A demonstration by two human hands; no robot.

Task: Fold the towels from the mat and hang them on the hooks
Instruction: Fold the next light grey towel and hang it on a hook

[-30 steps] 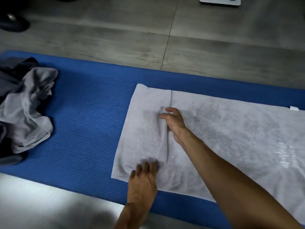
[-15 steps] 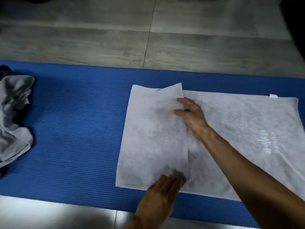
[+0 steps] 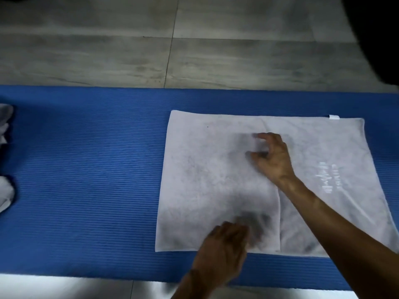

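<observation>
A pale grey towel (image 3: 200, 169) lies flat on the blue mat (image 3: 86, 180), its left part folded over to a straight edge near the middle. A white loop tag (image 3: 334, 117) sticks out at its far right corner. My right hand (image 3: 273, 160) is over the folded layer near that edge, with fingers and thumb loosely curved and nothing plainly pinched. My left hand (image 3: 224, 249) rests on the towel's near edge; its fingers are blurred by motion. No hooks are in view.
A pile of other grey towels (image 3: 4, 160) shows only at the mat's left edge. Grey floor tiles (image 3: 129, 50) lie beyond the mat, and a dark shape (image 3: 380, 33) fills the top right corner.
The towel's left flap has been carried further right and now lies flat. My right hand has loosened from the flap's edge, my left hand slid right, and the view shifted right.
</observation>
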